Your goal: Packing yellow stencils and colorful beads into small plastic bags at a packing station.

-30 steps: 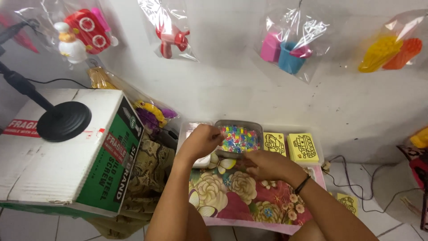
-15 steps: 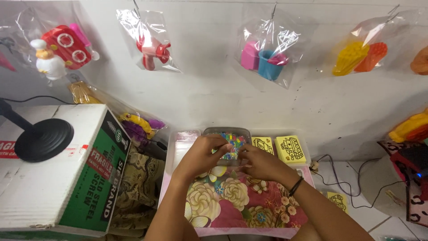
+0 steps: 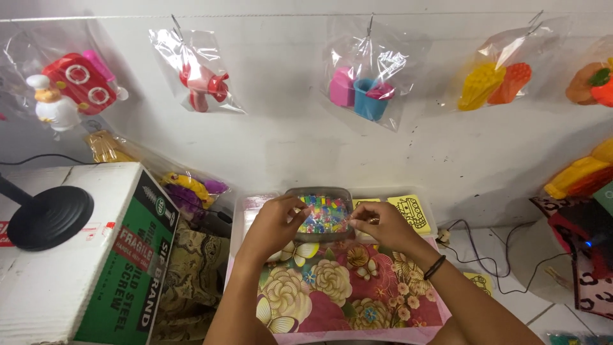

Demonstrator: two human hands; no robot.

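The left hand (image 3: 274, 225) curls at the near-left rim of a shallow grey rectangular tray filled with small multicoloured beads (image 3: 321, 214), its fingertips bent in over the beads; whether anything is pinched between them is too small to tell. The right hand (image 3: 377, 223), with a dark band at the wrist, sits at the tray's near-right corner with thumb and forefinger drawn together, seemingly nipping something tiny, though the item itself cannot be made out. Both hands meet over the same tray, which fits fine work on small pieces kept within easy reach of either side.

The tray lies at the far edge of a flat board covered in pink floral-patterned cloth (image 3: 332, 294), just in front of the white wall, so the cloth serves as a soft working surface close to the body. Just beyond the tray, 2 yellow square patterned cards (image 3: 408, 211) lie flat, partly hidden by the right hand.

To the left stands a large white and green cardboard box (image 3: 96, 255) bearing a round black lamp base (image 3: 48, 217). Along a line on the wall hang clear plastic bags of toys, among them 1 with pink and blue plastic cups (image 3: 357, 92), kept up off the work area.
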